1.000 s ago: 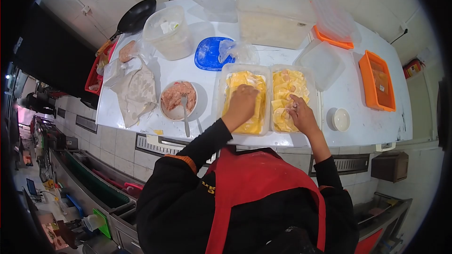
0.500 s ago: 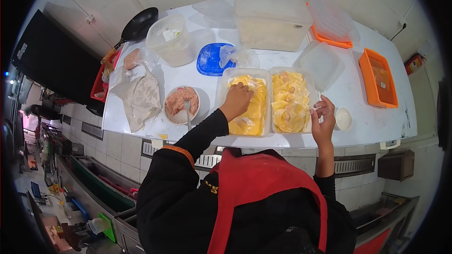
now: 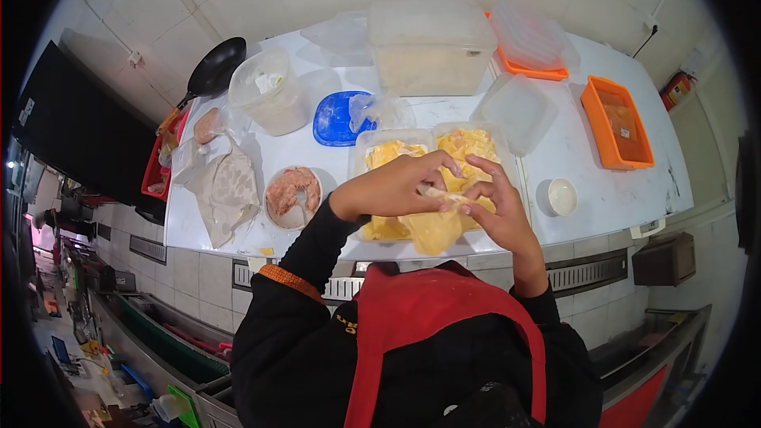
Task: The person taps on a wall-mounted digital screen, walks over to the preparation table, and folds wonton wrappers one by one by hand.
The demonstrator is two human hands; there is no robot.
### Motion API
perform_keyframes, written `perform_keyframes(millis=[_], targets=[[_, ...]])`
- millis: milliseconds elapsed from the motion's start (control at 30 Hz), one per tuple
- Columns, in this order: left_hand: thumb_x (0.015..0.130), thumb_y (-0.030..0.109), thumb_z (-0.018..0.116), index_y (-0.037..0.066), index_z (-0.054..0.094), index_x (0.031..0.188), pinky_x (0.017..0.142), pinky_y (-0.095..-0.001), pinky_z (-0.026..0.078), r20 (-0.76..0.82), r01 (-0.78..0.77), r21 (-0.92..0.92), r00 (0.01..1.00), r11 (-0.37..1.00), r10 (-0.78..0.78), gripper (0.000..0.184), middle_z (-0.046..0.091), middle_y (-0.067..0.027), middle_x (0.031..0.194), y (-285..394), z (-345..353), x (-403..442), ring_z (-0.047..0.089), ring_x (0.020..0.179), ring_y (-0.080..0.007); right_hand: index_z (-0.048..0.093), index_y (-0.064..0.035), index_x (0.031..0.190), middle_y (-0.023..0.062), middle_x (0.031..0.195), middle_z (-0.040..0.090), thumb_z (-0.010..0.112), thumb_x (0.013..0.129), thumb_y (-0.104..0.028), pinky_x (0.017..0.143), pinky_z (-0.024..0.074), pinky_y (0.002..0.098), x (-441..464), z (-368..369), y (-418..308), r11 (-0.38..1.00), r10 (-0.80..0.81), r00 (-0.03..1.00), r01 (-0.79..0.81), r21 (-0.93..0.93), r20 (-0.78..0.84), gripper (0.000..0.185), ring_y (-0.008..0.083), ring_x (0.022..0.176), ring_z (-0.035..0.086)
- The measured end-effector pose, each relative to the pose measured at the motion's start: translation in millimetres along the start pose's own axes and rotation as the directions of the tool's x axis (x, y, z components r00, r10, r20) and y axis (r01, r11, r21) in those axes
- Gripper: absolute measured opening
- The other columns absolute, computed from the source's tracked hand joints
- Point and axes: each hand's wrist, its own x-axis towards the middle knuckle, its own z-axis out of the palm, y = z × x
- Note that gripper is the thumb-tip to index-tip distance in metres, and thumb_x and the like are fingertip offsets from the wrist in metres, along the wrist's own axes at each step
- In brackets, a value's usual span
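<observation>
A yellow dumpling wrapper [image 3: 432, 231] hangs between my two hands, over the front of the plastic tubs. My left hand [image 3: 400, 186] pinches its upper edge, and the fingers of my right hand [image 3: 499, 210] close on the other side. Whether filling is inside cannot be made out. Behind my left hand is a clear tub [image 3: 358, 154] of stacked yellow wrappers. Beside it, partly covered by my right hand, a second clear tub [image 3: 511, 160] holds several folded yellow dumplings [image 3: 468, 143]. Left of my left hand sits a bowl of pinkish minced meat [image 3: 289, 189] with a metal utensil in it.
A small white bowl [image 3: 562, 196] stands right of the tubs. Behind are a blue lid [image 3: 334, 120], a white bucket [image 3: 273, 103], a large plastic box [image 3: 432, 59] and a loose lid [image 3: 523, 115]. An orange tray [image 3: 617, 123] lies right; a black pan [image 3: 216, 67] is back left.
My left hand has lifted a wrapper from the left tub and moved right. My right hand has come left to meet it, both now gripping the wrapper. The view has shifted slightly.
</observation>
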Motion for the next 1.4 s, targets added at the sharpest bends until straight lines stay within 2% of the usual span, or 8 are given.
perform_keyframes(millis=[133,300,467,600,833,1033,1233,1400], targets=[[0.084,0.044,0.061,0.006,0.036,0.13,0.093,-0.0398,0.044,-0.063,-0.177,-0.833,0.971,0.524,0.229,0.064,0.047,-0.0194,0.128,-43,19,-1,0.051,0.116,-0.0268,0.038,-0.0019,0.129,0.0016,0.073,0.059,0.064,0.081,-0.002,0.075,0.0428,0.0225,-14,-3,-9,0.933,0.135,0.982,-0.08,0.35,-0.135,0.055,0.0074,0.075,0.057],[0.089,0.051,0.048,0.003,0.032,0.135,0.102,-0.042,0.038,-0.19,-0.196,-0.965,0.98,-0.175,-0.055,0.068,0.039,-0.0177,0.137,-81,103,12,0.044,0.124,-0.0294,0.04,-0.0016,0.126,0.0026,0.074,0.06,0.061,0.082,0.001,0.073,0.0455,0.0247,-21,1,29,0.973,0.181,0.921,-0.117,0.197,-0.344,0.049,0.0081,0.074,0.058],[0.094,0.034,0.046,0.0,0.04,0.13,0.098,-0.0406,0.042,-0.003,-0.038,-0.995,0.941,-0.096,-0.338,0.05,0.05,-0.0159,0.127,-103,110,28,0.052,0.115,-0.0279,0.041,-0.0105,0.13,0.0111,0.078,0.065,0.065,0.08,-0.011,0.066,0.0499,0.0325,-43,-44,38,0.837,0.135,0.889,-0.339,-0.43,-0.438,0.055,0.025,0.072,0.065],[0.091,0.021,0.053,0.0,0.047,0.122,0.092,-0.0379,0.047,-0.118,-0.053,-0.988,0.869,0.147,-0.48,0.038,0.058,-0.0131,0.115,-93,98,20,0.058,0.106,-0.0255,0.039,-0.0146,0.133,0.0189,0.094,0.065,0.066,0.077,-0.015,0.076,0.0487,0.0444,-84,-130,81,0.37,0.454,0.661,-0.75,-0.548,-0.598,0.062,0.038,0.083,0.063],[0.085,0.012,0.062,0.0,0.05,0.116,0.085,-0.0317,0.05,-0.323,-0.098,-0.899,0.805,0.426,-0.497,0.035,0.059,-0.008,0.107,-67,90,21,0.06,0.097,-0.0179,0.039,-0.0158,0.133,0.0214,0.101,0.064,0.067,0.07,-0.017,0.083,0.0486,0.0442,-118,-181,158,0.169,0.624,0.551,-0.787,-0.593,-0.554,0.069,0.038,0.097,0.06],[0.084,0.011,0.065,-0.002,0.053,0.113,0.081,-0.0281,0.049,-0.445,-0.088,-0.761,0.791,0.642,-0.419,0.033,0.061,-0.0058,0.103,-52,85,18,0.059,0.093,-0.0127,0.048,-0.0116,0.127,0.0156,0.072,0.065,0.062,0.073,-0.005,0.065,0.0513,0.0341,-121,-189,151,0.238,0.437,0.695,-0.701,-0.672,-0.571,0.056,0.0247,0.065,0.065],[0.083,0.012,0.067,-0.003,0.06,0.104,0.071,-0.0255,0.049,-0.429,0.004,-0.66,0.818,0.751,-0.382,0.027,0.065,-0.0054,0.093,-30,83,15,0.06,0.082,-0.0105,0.052,-0.0094,0.125,0.0083,0.109,0.058,0.052,0.077,0.008,0.075,0.0466,0.03,-50,-66,7,0.918,0.145,0.95,-0.233,-0.319,-0.278,0.051,0.0178,0.084,0.054],[0.08,0.016,0.071,-0.003,0.063,0.099,0.065,-0.0243,0.048,-0.461,0.004,-0.593,0.818,0.805,-0.344,0.028,0.066,-0.0056,0.084,-26,86,13,0.06,0.073,-0.0089,0.058,-0.0144,0.121,0.0172,0.124,0.048,0.045,0.072,0.012,0.093,0.0404,0.0412,-21,-13,-11,0.731,-0.243,0.97,0.182,-0.657,-0.002,0.057,0.0351,0.111,0.048]])
